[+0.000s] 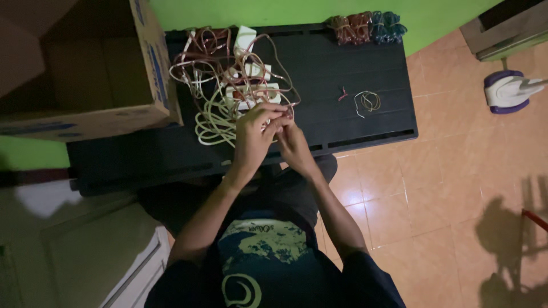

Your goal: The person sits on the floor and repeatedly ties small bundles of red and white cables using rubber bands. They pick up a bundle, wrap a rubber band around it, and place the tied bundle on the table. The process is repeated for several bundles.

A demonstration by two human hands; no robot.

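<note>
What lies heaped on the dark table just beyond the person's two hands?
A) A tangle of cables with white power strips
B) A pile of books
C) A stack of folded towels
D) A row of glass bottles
A: just past the left hand and right hand, a tangle of cables in reddish and pale loops lies on the dark table, with white power strips in it.

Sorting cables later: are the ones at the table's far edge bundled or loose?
Bundled: the cable bundles sit as tight, tied coils, unlike the loose tangled cables beside the cardboard box.
</note>
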